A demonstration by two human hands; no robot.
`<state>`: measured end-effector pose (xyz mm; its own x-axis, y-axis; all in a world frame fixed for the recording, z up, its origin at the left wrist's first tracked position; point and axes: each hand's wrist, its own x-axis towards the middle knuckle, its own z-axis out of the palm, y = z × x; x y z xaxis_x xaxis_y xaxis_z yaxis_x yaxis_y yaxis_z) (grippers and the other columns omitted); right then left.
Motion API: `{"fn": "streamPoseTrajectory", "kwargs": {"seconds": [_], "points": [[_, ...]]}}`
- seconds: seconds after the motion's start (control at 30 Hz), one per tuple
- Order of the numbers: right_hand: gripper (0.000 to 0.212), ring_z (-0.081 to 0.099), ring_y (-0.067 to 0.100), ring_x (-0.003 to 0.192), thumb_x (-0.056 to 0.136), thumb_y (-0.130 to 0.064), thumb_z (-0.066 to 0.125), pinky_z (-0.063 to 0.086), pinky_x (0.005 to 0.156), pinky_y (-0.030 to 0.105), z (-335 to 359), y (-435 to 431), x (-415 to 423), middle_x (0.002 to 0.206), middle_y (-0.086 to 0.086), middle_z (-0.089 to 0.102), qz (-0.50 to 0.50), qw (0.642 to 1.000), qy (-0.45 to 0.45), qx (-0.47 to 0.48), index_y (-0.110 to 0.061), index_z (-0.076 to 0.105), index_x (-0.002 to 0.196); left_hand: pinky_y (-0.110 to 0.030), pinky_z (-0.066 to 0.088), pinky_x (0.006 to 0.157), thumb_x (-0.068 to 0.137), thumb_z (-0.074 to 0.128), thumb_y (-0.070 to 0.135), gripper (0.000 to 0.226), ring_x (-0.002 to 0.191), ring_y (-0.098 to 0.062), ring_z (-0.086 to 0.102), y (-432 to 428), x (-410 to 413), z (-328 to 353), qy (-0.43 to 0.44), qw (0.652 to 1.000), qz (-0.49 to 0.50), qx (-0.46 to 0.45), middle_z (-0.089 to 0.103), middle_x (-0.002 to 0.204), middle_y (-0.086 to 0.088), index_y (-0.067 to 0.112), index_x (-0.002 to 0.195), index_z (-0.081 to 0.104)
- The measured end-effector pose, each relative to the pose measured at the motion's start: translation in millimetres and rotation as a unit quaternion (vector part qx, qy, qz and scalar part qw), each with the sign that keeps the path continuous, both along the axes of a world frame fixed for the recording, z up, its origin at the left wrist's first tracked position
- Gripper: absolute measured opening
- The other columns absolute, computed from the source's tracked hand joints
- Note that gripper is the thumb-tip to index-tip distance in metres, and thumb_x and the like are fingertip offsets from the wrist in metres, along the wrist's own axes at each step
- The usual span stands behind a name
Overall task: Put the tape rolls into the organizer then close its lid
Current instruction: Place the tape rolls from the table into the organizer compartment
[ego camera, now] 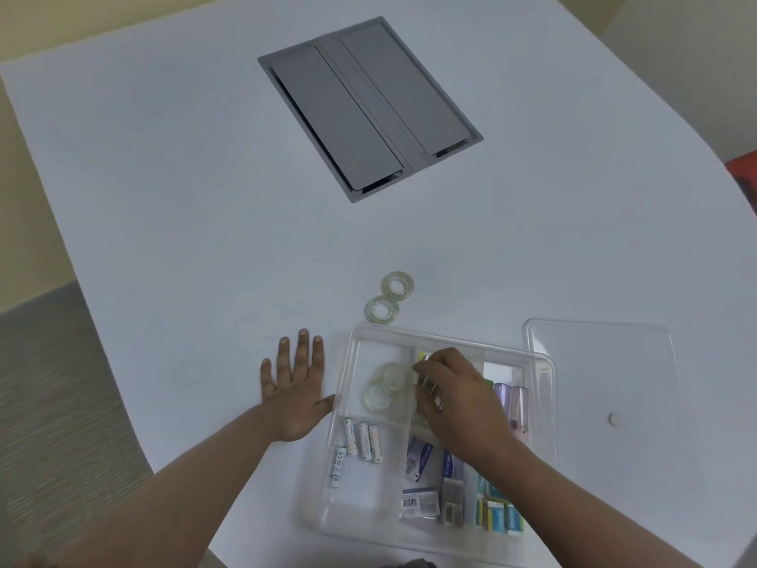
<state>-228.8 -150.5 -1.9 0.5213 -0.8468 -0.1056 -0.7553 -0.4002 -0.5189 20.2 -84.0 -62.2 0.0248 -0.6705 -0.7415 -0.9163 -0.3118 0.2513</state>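
two tape rolls (389,298) behind organizer (343,399) | lid (602,362) right

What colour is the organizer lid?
Clear, see-through plastic: the lid lets the white table show through. Head view.

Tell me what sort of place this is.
Probably an office or meeting room. The large white table has a grey flip-lid cable box sunk into its top, and the clear organizer holds office supplies: batteries, staple boxes and tape rolls. Grey carpet lies below.
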Motion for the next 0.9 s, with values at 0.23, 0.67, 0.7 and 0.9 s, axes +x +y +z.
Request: {"fn": "streamPoseTrajectory", "kwargs": {"seconds": [0.23, 0.67, 0.7, 0.9], "points": [[0.05, 0.046, 0.019, 0.125, 0.09, -0.047, 0.051, 0.047, 0.095, 0.034, -16.5, 0.7, -36.1, 0.134, 0.0, 0.05, -0.062, 0.994, 0.032, -0.084, -0.021, 0.049, 0.133, -0.053, -0.02, 0.109, 0.092, 0.028, 0.063, 0.091, 0.125, -0.023, -0.051, 2.8, 1.9, -6.1, -0.009, 1.0, 0.0, -0.026, -0.057, 0.135, 0.005, 0.026, 0.129, -0.047], [0.07, -0.002, 0.017, 0.149, 0.096, -0.057, 0.035, 0.015, 0.12, 0.042, -38.8, 12.3, -40.2, 0.163, 0.001, 0.004, 0.009, 0.995, 0.084, -0.056, -0.018, 0.021, 0.152, -0.034, 0.02, 0.115, 0.095, 0.038, 0.05, 0.055, 0.14, -0.016, 0.027, -32.5, -26.2, 41.2, 0.193, 0.906, 0.32, -0.198, 0.034, 0.152, -0.005, 0.019, 0.139, 0.044], [0.07, -0.002, 0.017, 0.149, 0.096, -0.057, 0.034, 0.015, 0.12, 0.042, -39.3, 12.4, -40.3, 0.163, 0.001, 0.004, 0.009, 0.995, 0.084, -0.057, -0.018, 0.021, 0.152, -0.029, 0.026, 0.11, 0.095, 0.04, 0.05, 0.053, 0.135, -0.015, 0.036, -41.7, -29.3, 48.3, 0.198, 0.907, 0.305, -0.214, 0.043, 0.146, -0.003, 0.018, 0.136, 0.048], [0.072, -0.001, 0.018, 0.149, 0.096, -0.055, 0.035, 0.013, 0.119, 0.042, -39.2, 12.3, -39.6, 0.163, 0.003, 0.004, 0.013, 0.994, 0.091, -0.057, -0.014, 0.017, 0.153, -0.027, 0.038, 0.082, 0.087, 0.06, 0.044, 0.044, 0.111, -0.024, 0.057, -100.8, -52.8, 57.7, 0.102, 0.945, 0.205, -0.235, 0.06, 0.12, -0.006, 0.015, 0.12, 0.058]]}}
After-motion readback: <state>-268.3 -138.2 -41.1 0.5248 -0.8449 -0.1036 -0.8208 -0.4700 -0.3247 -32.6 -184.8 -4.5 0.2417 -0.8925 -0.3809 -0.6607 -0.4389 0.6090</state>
